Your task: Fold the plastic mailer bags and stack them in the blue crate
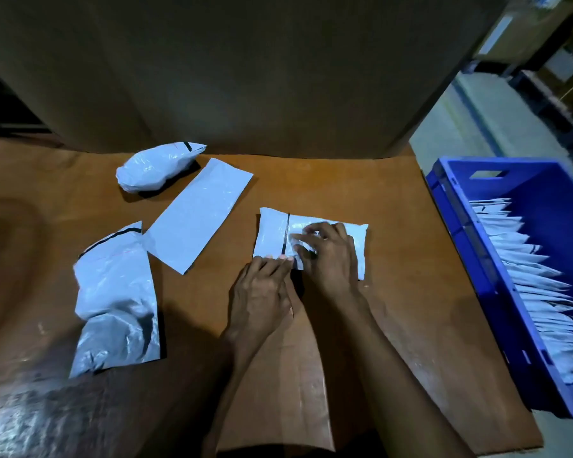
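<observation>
A white mailer bag [358,241], folded into a small rectangle with a black strip across it, lies on the brown table [394,193] in the middle. My right hand [328,256] lies on top of it with curled fingertips pinching its plastic. My left hand [262,292] presses straight fingertips on the bag's near edge by the black strip. The blue crate [460,233] stands at the right edge, holding a row of several folded white bags [536,285].
Three more white mailer bags lie to the left: a flat one [199,213], a crumpled long one [116,299] and a bunched one [156,166] at the back. A tall cardboard wall [245,67] stands behind the table. A cardboard sheet [291,375] lies under my forearms.
</observation>
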Demonstrator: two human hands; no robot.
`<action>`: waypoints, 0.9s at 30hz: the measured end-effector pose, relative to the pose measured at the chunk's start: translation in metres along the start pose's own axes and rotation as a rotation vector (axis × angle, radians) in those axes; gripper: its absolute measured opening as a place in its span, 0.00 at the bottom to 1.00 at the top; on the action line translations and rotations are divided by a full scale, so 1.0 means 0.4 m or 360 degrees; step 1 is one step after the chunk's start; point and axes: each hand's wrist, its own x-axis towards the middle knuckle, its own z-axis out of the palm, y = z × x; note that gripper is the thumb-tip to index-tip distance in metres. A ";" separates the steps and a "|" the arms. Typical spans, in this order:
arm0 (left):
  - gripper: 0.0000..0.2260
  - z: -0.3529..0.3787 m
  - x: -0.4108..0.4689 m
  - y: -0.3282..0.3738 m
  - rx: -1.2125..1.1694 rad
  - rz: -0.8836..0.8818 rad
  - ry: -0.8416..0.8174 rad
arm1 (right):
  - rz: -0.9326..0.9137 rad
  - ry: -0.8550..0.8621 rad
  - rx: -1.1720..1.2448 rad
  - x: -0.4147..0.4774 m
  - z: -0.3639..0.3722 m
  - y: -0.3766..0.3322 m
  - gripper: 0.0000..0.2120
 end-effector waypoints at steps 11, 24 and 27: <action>0.23 -0.025 -0.006 -0.016 -0.0223 -0.0106 -0.0056 | -0.0457 -0.0477 -0.0385 0.100 0.052 0.012 0.22; 0.21 -0.040 0.030 -0.034 -0.0167 0.0036 -0.0022 | -0.0211 -0.0302 0.0096 0.085 0.044 0.017 0.22; 0.28 -0.060 0.046 -0.052 -0.0115 -0.0038 0.0012 | -0.0043 0.0176 0.0317 0.019 -0.028 0.037 0.14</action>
